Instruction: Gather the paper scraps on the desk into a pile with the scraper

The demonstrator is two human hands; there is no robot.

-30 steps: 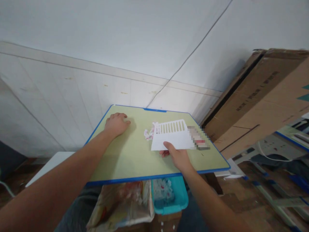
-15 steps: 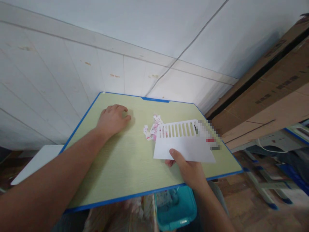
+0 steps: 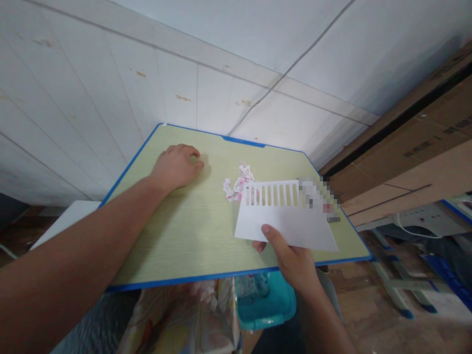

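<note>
My right hand [image 3: 291, 255] grips a white sheet of paper [image 3: 283, 223] by its near edge, thumb on top and the other fingers underneath. A row of narrow slots runs along the sheet's far side. Crumpled paper scraps [image 3: 238, 184], white with pink marks, lie at the sheet's left corner and are partly covered by it. On the left half of the table rests my left hand [image 3: 177, 167], fingers loosely curved, a gap between thumb and forefinger, nothing in them. Something pixelated [image 3: 319, 199] sits by the sheet's right end; its kind is unreadable.
The pale yellow-green table [image 3: 184, 236] has a blue edge and stands against a white panelled wall [image 3: 165, 73]. Below its front edge are a teal plastic bin [image 3: 271, 314] and a patterned bag [image 3: 184, 319] with scraps. Cardboard boxes [image 3: 416, 157] lean at the right.
The camera has tilted down slightly, so the table sits higher in the picture and more of the bag shows. My right hand keeps the sheet; my left hand stays on the table.
</note>
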